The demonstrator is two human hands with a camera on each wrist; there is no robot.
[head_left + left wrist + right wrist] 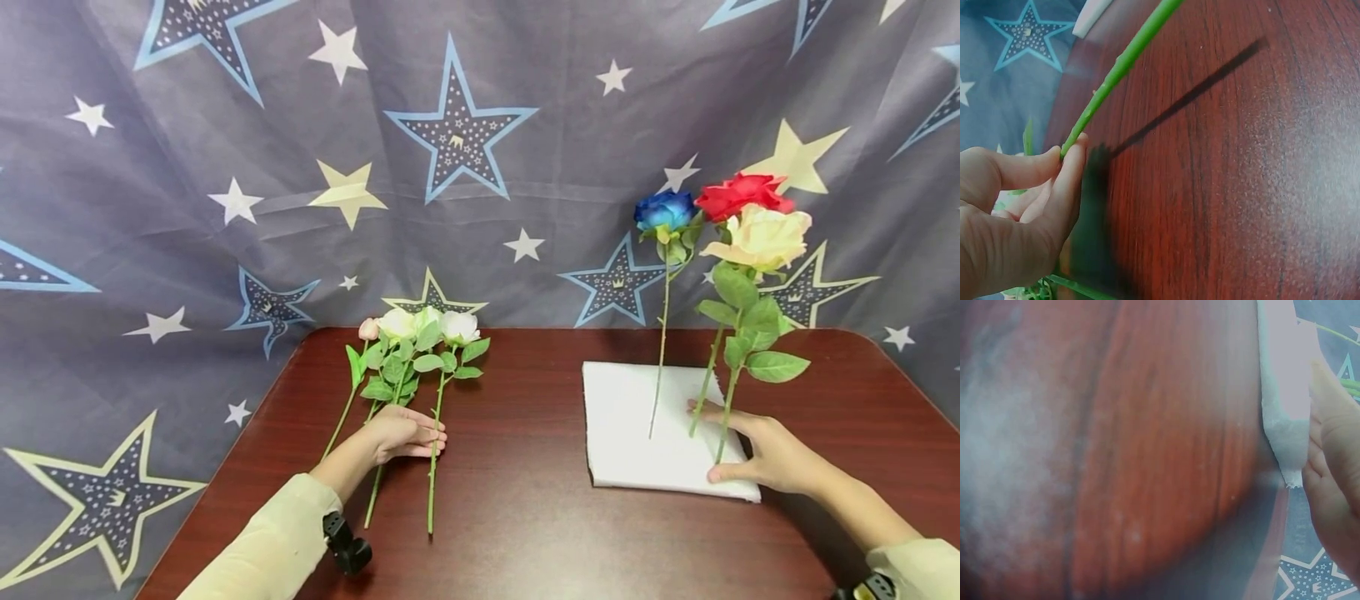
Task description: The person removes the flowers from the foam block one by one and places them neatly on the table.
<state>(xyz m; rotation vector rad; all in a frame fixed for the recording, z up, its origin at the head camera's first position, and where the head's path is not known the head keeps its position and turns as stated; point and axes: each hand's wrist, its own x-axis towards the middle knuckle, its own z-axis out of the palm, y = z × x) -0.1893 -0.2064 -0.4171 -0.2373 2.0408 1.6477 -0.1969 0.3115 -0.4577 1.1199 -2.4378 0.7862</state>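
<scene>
My left hand (397, 432) pinches the green stem (1119, 69) of an artificial white rose (459, 327) between thumb and fingers, low over the table's left part. Beside it lie two more white or cream roses (397, 323) and a pink bud (368, 329). At the right, a white foam board (618, 417) lies flat. A blue rose (664, 212), a red rose (742, 196) and a cream rose (765, 237) stand upright in it. My right hand (780, 454) rests on the board's right edge, fingers and thumb spread around the two right stems without visibly gripping them.
The dark red wooden table (510, 517) stretches between the loose flowers and the board. Behind it hangs a grey cloth (540, 75) printed with stars. A black wrist camera (347, 546) sits on my left sleeve.
</scene>
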